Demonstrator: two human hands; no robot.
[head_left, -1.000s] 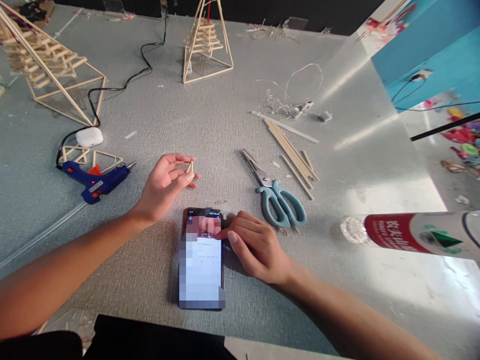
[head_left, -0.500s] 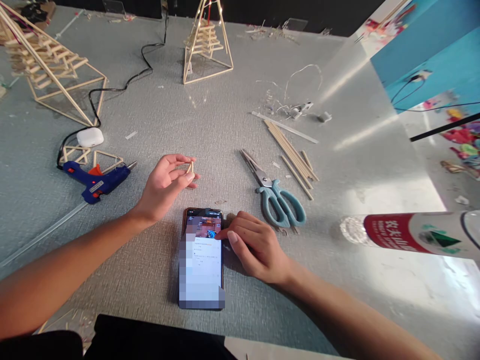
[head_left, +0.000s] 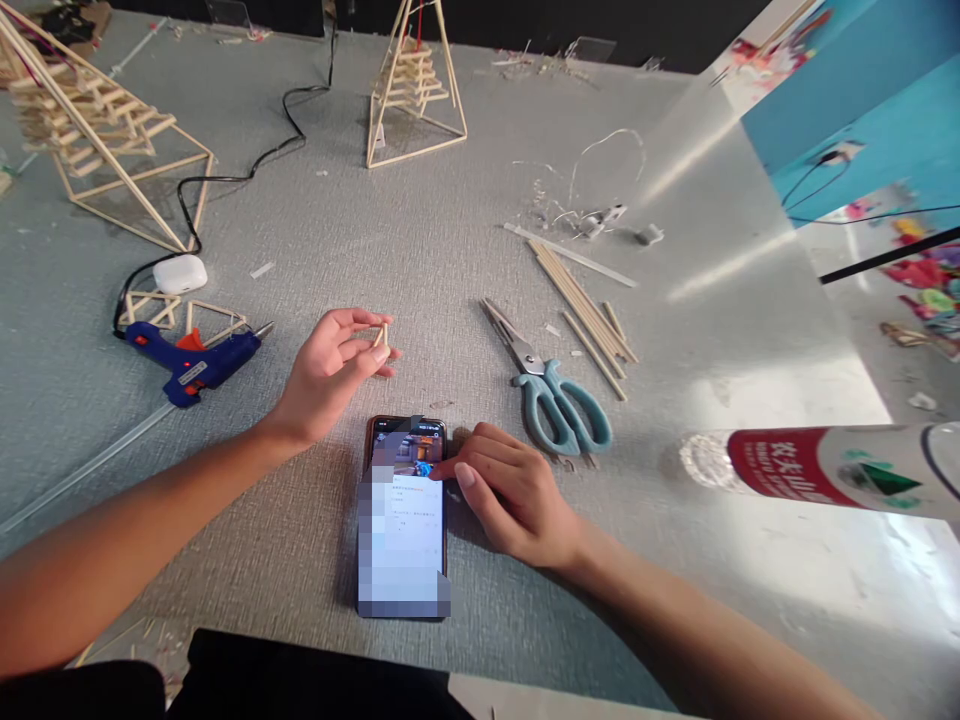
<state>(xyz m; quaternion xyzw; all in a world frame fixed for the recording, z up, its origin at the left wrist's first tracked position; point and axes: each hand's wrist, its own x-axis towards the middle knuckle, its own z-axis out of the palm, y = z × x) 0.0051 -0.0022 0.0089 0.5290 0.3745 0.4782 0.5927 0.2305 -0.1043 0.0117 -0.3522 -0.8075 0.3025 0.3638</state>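
Observation:
Between the thumb and fingers of my left hand [head_left: 334,362] is a short piece of wooden stick [head_left: 385,334], pinched upright above the table. My right hand [head_left: 514,490] holds nothing; its index finger reaches out to the right side of a phone's screen [head_left: 409,560], while the other fingers are loosely curled. The phone lies flat with its screen lit and partly blurred out. Right of it rest scissors [head_left: 551,390] with pale blue handles, blades slightly apart. Several thin wooden sticks [head_left: 577,295] lie beyond them.
At left lies a blue glue gun [head_left: 191,365] with a black cord, near a white earphone case [head_left: 180,273] and small stick frames [head_left: 217,318]. Stick pyramids stand at far left [head_left: 135,195] and at the back [head_left: 416,155]. A red-and-white bottle [head_left: 825,465] is at right. Thin wires [head_left: 592,220] lie behind the sticks.
The picture at the top of the phone's screen has changed. Both hands stay where they were, and the lights on the back pyramid no longer glow.

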